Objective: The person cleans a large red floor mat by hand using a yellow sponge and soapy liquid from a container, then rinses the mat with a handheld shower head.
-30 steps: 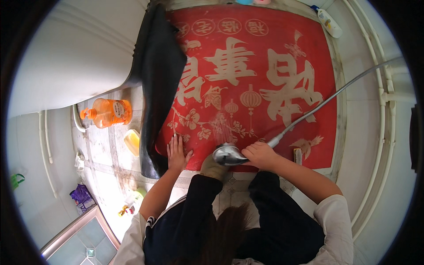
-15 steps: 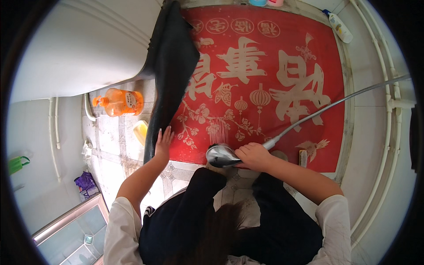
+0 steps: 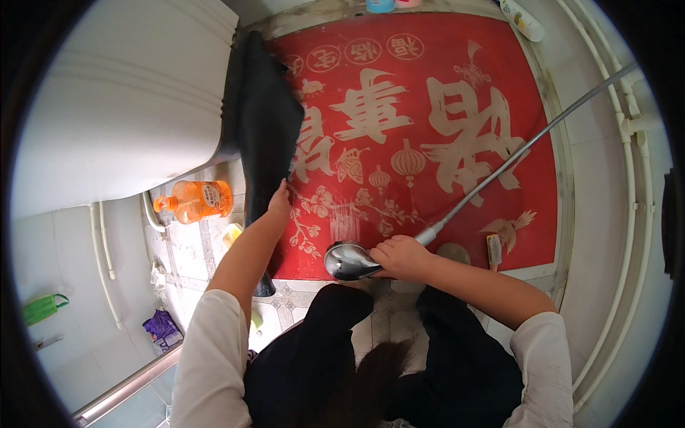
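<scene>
A large red floor mat with pale printed characters, lanterns and blossoms lies on the tiles. Along its left side it is folded over, showing a black underside. At the edge of this fold, my left hand pinches the mat, its fingers partly hidden. My right hand is wrapped round the handle of a silver shower head, held low over the near part of the mat. Thin streams of water run from it onto the red surface. A grey hose stretches from the handle to the far right.
Left of the fold are an orange pump bottle lying on its side and a yellow object. A scrub brush rests on the mat's near right. A white bathtub-like body rises at left; pipes line the right wall.
My left hand has moved forward along the fold, from lying spread on it to pinching its edge. The shower head keeps spraying, slightly further left in view. The whole view has shifted.
</scene>
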`<state>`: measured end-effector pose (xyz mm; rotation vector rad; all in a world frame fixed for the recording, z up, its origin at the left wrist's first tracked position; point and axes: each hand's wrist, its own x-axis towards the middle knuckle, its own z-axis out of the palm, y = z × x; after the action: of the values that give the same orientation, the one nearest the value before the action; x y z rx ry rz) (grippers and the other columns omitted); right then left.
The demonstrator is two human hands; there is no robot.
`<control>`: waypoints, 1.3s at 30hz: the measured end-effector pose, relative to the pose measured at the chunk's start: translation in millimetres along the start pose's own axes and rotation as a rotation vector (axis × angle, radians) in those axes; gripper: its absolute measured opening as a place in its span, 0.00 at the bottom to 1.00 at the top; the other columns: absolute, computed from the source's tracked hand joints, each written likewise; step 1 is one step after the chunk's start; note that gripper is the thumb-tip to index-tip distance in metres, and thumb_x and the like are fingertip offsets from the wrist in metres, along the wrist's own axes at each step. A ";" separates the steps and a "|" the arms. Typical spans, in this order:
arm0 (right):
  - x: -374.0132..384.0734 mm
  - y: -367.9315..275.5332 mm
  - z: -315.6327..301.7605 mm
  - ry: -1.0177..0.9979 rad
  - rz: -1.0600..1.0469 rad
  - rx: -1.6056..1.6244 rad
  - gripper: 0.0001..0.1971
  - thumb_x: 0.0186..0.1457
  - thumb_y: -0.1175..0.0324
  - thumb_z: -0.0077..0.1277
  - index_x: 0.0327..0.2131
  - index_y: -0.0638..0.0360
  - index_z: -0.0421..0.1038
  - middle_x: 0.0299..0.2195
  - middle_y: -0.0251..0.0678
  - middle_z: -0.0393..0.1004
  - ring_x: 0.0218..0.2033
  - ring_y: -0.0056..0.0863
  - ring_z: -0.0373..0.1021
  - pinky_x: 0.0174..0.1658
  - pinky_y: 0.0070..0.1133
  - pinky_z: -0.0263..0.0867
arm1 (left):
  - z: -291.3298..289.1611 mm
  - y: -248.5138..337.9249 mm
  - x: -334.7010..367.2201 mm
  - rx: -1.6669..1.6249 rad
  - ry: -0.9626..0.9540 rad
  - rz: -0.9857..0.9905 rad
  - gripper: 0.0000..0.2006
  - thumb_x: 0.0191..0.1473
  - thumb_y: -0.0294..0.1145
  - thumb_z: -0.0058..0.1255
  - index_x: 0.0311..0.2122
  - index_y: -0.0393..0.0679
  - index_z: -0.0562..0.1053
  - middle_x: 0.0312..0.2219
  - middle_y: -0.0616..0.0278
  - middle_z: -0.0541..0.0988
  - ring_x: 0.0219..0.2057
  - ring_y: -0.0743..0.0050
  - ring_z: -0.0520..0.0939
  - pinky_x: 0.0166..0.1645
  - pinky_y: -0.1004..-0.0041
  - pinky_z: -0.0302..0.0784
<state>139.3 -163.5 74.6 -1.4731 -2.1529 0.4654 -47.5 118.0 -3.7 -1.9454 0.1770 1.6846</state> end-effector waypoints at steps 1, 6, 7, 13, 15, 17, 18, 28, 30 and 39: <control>2.6 -1.3 -1.8 -0.009 -0.025 0.004 0.18 0.38 0.55 0.53 0.27 0.57 0.62 0.22 0.34 0.67 0.25 0.28 0.67 0.30 0.22 0.62 | 34.6 4.7 15.1 -0.013 0.118 -0.052 0.19 0.52 0.43 0.34 0.49 0.54 0.66 0.49 0.70 0.65 0.55 0.64 0.57 0.57 0.47 0.30; 14.6 8.6 8.4 -0.027 -0.036 0.016 0.18 0.37 0.56 0.53 0.27 0.57 0.62 0.22 0.33 0.67 0.25 0.28 0.67 0.30 0.22 0.61 | 31.7 0.0 27.2 0.164 -0.188 -0.114 0.17 0.50 0.39 0.39 0.46 0.52 0.68 0.40 0.63 0.70 0.43 0.64 0.66 0.54 0.46 0.39; 22.6 8.5 10.2 -0.025 -0.083 0.008 0.18 0.37 0.56 0.53 0.27 0.57 0.62 0.23 0.33 0.67 0.25 0.28 0.67 0.30 0.22 0.61 | 61.0 7.8 29.9 0.212 -0.118 -0.168 0.17 0.50 0.39 0.39 0.46 0.51 0.68 0.40 0.62 0.70 0.42 0.62 0.66 0.54 0.45 0.40; 41.2 34.9 29.4 -0.140 -0.165 -0.056 0.16 0.38 0.58 0.52 0.27 0.59 0.62 0.23 0.37 0.69 0.26 0.32 0.68 0.29 0.24 0.61 | 51.9 16.1 12.2 0.093 -0.111 -0.060 0.18 0.47 0.44 0.39 0.43 0.50 0.70 0.41 0.63 0.70 0.47 0.63 0.63 0.54 0.44 0.39; 45.9 38.3 39.5 -0.139 -0.151 -0.093 0.17 0.38 0.57 0.52 0.27 0.58 0.62 0.22 0.35 0.68 0.25 0.30 0.67 0.29 0.23 0.61 | 41.4 16.5 1.0 0.058 -0.107 -0.040 0.19 0.46 0.46 0.39 0.41 0.50 0.71 0.42 0.63 0.70 0.48 0.64 0.62 0.54 0.44 0.38; 50.9 41.1 44.3 -0.206 -0.117 -0.164 0.17 0.39 0.56 0.52 0.28 0.57 0.62 0.23 0.34 0.68 0.26 0.29 0.68 0.28 0.23 0.62 | 28.3 15.0 -11.5 0.009 -0.096 -0.020 0.20 0.45 0.48 0.40 0.40 0.50 0.72 0.42 0.63 0.70 0.49 0.64 0.61 0.54 0.43 0.38; 54.3 40.8 45.3 -0.207 -0.118 -0.158 0.17 0.39 0.56 0.52 0.28 0.57 0.62 0.23 0.34 0.68 0.26 0.29 0.68 0.28 0.23 0.62 | 19.1 13.4 -20.1 -0.022 -0.084 -0.005 0.20 0.45 0.49 0.40 0.40 0.50 0.73 0.42 0.63 0.70 0.50 0.64 0.61 0.55 0.43 0.38; 74.0 38.6 51.1 -0.710 0.333 0.153 0.21 0.43 0.53 0.48 0.33 0.61 0.67 0.30 0.40 0.72 0.34 0.36 0.69 0.35 0.29 0.64 | -34.0 14.2 -135.6 -0.864 0.991 -0.373 0.13 0.36 0.42 0.47 0.16 0.42 0.74 0.42 0.57 0.69 0.52 0.61 0.58 0.52 0.42 0.45; 78.2 32.2 50.7 -0.683 0.284 0.110 0.21 0.43 0.52 0.48 0.33 0.61 0.67 0.29 0.41 0.72 0.33 0.36 0.69 0.34 0.29 0.64 | -34.2 20.5 -144.0 -0.912 1.027 -0.489 0.13 0.37 0.39 0.47 0.15 0.40 0.73 0.46 0.53 0.66 0.52 0.59 0.59 0.52 0.49 0.52; 108.8 5.4 78.5 -0.421 0.111 0.067 0.10 0.42 0.64 0.45 0.26 0.59 0.70 0.25 0.39 0.73 0.27 0.33 0.71 0.29 0.28 0.65 | 20.9 9.6 -173.5 -1.275 0.593 -0.992 0.09 0.37 0.31 0.45 0.26 0.43 0.74 0.49 0.51 0.63 0.30 0.54 0.76 0.35 0.66 0.72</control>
<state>66.2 -60.5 28.8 -1.5713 -2.3448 0.9509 -105.4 76.2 156.1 -2.5294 -1.7059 0.4180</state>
